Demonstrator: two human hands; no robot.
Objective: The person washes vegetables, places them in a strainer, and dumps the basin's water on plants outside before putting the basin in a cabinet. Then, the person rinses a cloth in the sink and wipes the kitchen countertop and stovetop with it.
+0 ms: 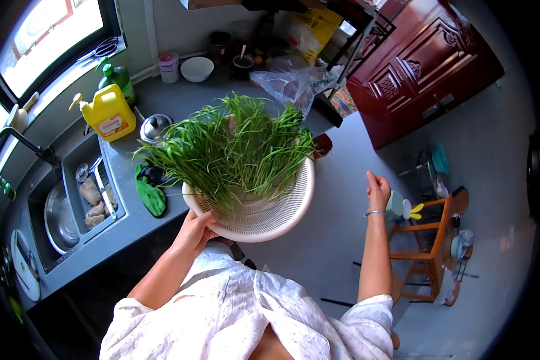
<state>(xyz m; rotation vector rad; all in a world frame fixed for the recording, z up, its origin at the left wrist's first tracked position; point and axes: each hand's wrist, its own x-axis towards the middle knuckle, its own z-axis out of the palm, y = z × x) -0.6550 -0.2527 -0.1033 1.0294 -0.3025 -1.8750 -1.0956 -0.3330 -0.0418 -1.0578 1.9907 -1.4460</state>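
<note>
My left hand (196,233) grips the near left rim of a white plastic colander (264,225), with the thumb over the edge. A large heap of long green leafy stalks (240,147) fills the colander and spills over its far and left sides. The slotted inner wall shows at the near side. Off to the right, apart from the colander, is my right hand (378,192), its fingers curled in and nothing visible in them. A bracelet circles that wrist.
To the left, a double sink (120,201) holds a metal bowl (60,216). Beside it stand a yellow jug (109,114) and a green cloth (151,195). A white bowl (196,69) and plastic bag (294,84) sit behind. A wooden chair (423,255) and red door (423,66) are right.
</note>
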